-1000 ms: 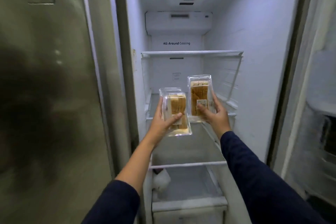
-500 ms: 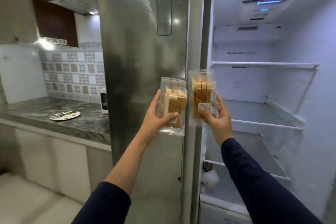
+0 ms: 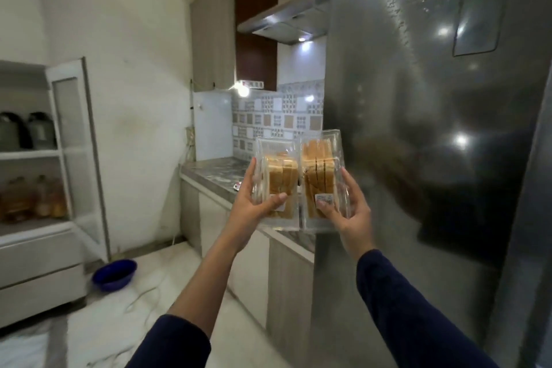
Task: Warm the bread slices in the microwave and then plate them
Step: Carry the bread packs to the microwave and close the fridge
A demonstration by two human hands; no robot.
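As left grip [image 3: 254, 210] clasps left bread pack [image 3: 279, 182], right grip [image 3: 353, 215] clasps right pack [image 3: 320, 170], fridge [image 3: 424, 128] beside, counter [image 3: 210, 172] behind

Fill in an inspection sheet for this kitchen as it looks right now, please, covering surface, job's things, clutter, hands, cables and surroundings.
Surface: grey stone countertop; a small item at its edge is mostly hidden by the left hand.
Job's things: left bread pack and right bread pack, clear plastic, upright, side by side in the air; microwave and plate, nothing seen.
Clutter: blue bowl on the floor.
Hands: left hand grips the left bread pack; right hand grips the right bread pack.
Cables: pale cord loose on the floor.
Surroundings: steel fridge door at right, range hood above, white shelf cabinet at left, door open.
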